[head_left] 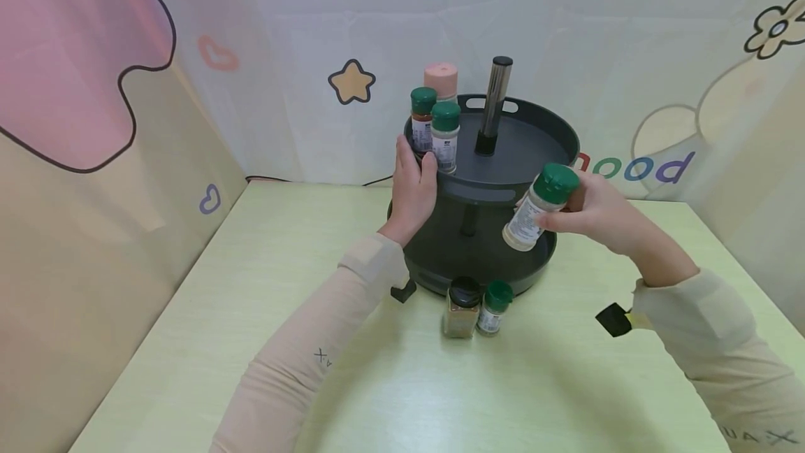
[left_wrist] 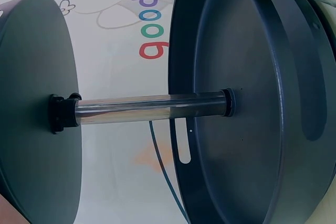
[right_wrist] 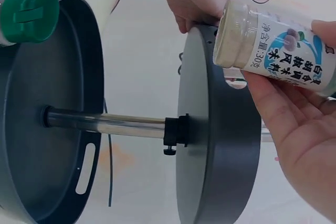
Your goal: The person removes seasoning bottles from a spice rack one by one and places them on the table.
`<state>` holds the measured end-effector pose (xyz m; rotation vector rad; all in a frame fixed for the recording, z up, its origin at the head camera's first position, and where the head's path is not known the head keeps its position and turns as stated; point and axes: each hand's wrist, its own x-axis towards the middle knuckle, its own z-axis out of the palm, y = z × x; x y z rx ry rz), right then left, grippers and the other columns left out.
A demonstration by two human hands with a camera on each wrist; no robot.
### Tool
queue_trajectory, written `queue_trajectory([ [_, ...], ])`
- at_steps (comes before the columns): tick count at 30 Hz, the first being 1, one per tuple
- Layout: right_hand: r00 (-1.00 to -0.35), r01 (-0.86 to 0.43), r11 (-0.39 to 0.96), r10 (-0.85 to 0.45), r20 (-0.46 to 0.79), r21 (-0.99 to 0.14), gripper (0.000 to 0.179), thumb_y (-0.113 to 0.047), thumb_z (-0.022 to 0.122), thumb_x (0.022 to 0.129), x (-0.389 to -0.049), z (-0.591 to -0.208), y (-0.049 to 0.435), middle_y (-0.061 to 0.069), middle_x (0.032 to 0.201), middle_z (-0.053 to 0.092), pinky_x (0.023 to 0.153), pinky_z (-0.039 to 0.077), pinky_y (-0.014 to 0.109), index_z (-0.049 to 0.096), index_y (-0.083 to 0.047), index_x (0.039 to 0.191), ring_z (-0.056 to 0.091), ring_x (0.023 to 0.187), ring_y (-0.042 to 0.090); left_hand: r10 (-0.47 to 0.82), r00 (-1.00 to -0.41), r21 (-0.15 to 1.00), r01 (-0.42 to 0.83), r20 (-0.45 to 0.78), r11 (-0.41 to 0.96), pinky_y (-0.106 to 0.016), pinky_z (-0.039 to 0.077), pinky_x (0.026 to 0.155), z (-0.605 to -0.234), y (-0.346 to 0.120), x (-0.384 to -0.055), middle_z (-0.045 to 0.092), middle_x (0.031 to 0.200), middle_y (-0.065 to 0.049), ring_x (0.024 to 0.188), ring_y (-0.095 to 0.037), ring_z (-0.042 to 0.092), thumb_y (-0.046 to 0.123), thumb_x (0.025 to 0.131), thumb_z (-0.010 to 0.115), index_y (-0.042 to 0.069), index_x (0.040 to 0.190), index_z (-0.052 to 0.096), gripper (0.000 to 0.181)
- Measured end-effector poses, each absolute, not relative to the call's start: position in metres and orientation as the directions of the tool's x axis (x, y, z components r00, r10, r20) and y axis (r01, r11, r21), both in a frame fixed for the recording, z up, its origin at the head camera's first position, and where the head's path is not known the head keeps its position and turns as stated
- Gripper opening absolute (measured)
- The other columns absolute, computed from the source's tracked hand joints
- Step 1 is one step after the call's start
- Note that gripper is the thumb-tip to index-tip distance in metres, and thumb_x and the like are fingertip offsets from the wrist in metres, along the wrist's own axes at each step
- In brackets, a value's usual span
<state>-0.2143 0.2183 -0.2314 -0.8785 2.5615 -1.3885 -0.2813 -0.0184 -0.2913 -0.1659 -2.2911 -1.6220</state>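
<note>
My right hand (head_left: pixel 597 219) holds a seasoning jar (head_left: pixel 527 224) with a green cap, tilted, in front of the two-tier black rack. The right wrist view shows its printed label (right_wrist: pixel 294 51) and pale powder inside. My left hand (head_left: pixel 415 191) rests against the left side of the upper tray (head_left: pixel 531 135), fingers pointing up and thumb close to a green-capped jar (head_left: pixel 445 142). Beside that jar stand another green-capped jar (head_left: pixel 423 121) with reddish contents and a pink-capped container (head_left: pixel 441 79).
On the table before the lower tray (head_left: pixel 484 257) stand a black-capped square jar (head_left: pixel 462 310) and a small green-capped jar (head_left: pixel 493 310). A metal post (head_left: pixel 497 100) rises through the upper tray. Black pieces (head_left: pixel 613 320) lie on the table; a printed curtain (head_left: pixel 302 89) hangs behind.
</note>
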Motion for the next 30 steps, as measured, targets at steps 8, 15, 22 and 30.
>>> queue_trajectory([
  [8,-0.805,-0.454,0.432,-0.573,0.152,-0.779,0.036,-0.003,0.058,0.081,-0.213,-0.242,0.221,-0.013,0.096,0.06,0.074,0.05,0.021,0.044,0.004,0.114,0.06,0.085,0.007,-0.089,-0.939,0.897,0.285,0.331,0.338,-0.032,0.01,0.111,-0.292,-0.019,-0.282,-0.002,0.15,-0.002,0.138,-0.014,0.003,0.033,0.094,0.03,0.009,0.142,-0.004,0.064],
  [15,-0.811,-0.435,0.442,-0.572,0.127,-0.785,0.036,-0.003,0.058,0.081,-0.214,-0.253,0.225,-0.012,0.093,0.059,0.073,0.05,0.022,0.044,0.004,0.113,0.059,0.082,0.008,-0.09,-0.939,0.899,0.286,0.332,0.332,-0.033,0.011,0.111,-0.292,-0.018,-0.282,-0.001,0.15,-0.001,0.138,-0.014,0.004,0.033,0.094,0.03,0.009,0.142,-0.004,0.064],
  [22,-0.82,-0.401,0.475,-0.567,0.077,-0.783,0.036,-0.006,0.058,0.081,-0.216,-0.265,0.229,-0.005,0.09,0.058,0.072,0.05,0.024,0.044,0.003,0.112,0.056,0.078,0.012,-0.096,-0.942,0.9,0.273,0.321,0.339,-0.033,0.011,0.111,-0.291,-0.018,-0.283,-0.002,0.151,-0.001,0.138,-0.014,0.004,0.034,0.093,0.03,0.01,0.142,-0.003,0.064],
  [30,-0.83,-0.379,0.508,-0.556,0.041,-0.773,0.033,-0.008,0.059,0.081,-0.217,-0.277,0.232,0.005,0.091,0.057,0.071,0.05,0.026,0.045,0.001,0.109,0.054,0.078,0.014,-0.098,-0.942,0.9,0.272,0.322,0.341,-0.034,0.011,0.111,-0.291,-0.018,-0.282,-0.001,0.151,-0.001,0.138,-0.014,0.004,0.033,0.094,0.031,0.01,0.142,-0.003,0.064],
])
